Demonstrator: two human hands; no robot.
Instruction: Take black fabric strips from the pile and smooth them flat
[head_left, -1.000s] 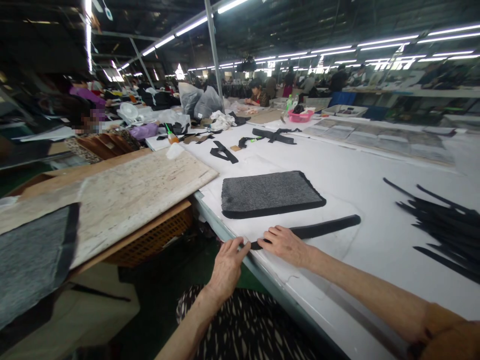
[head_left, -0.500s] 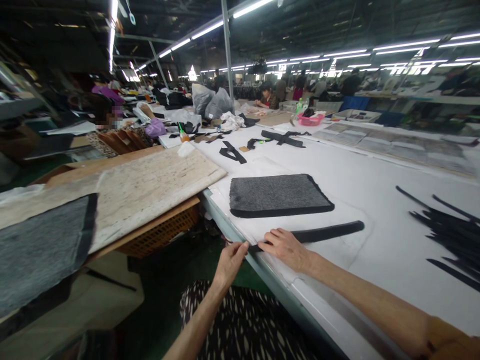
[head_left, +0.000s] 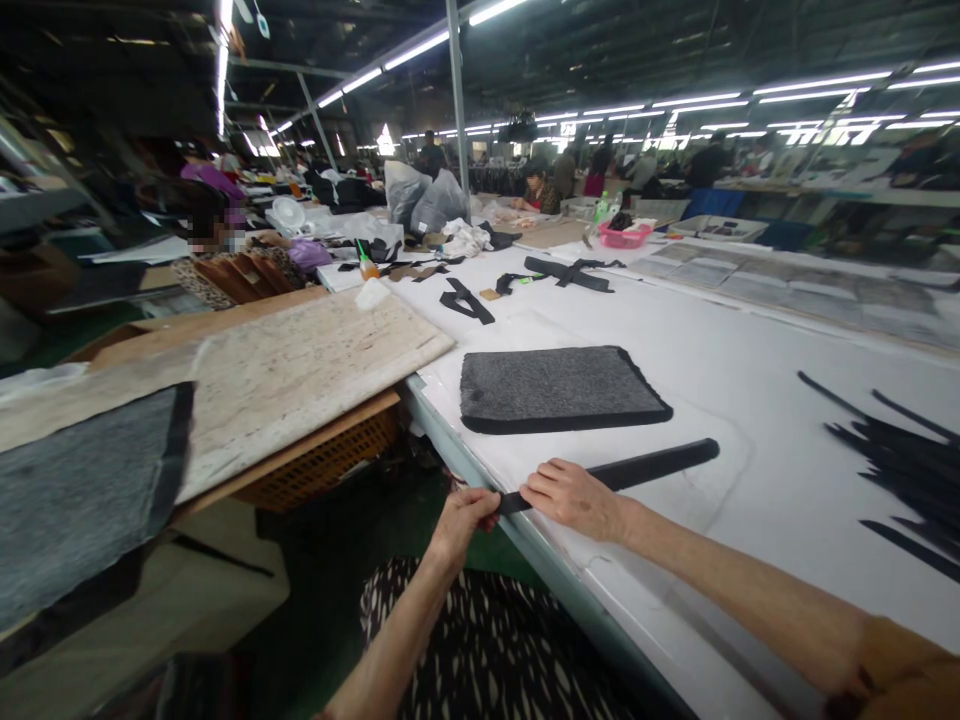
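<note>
Before you spreads the white tabletop, with a stained pale board beside its left edge and a gray panel bordered in black lying flat on the white surface; a loose pile of black strips lies off to the right. Nearer you than the panel, one long black strip lies slantwise on the tabletop, its left end at the edge. Your right hand rests across it, fingers slightly bent, though whether they grip I cannot tell, while your left hand pinches that left end between closed fingers.
</note>
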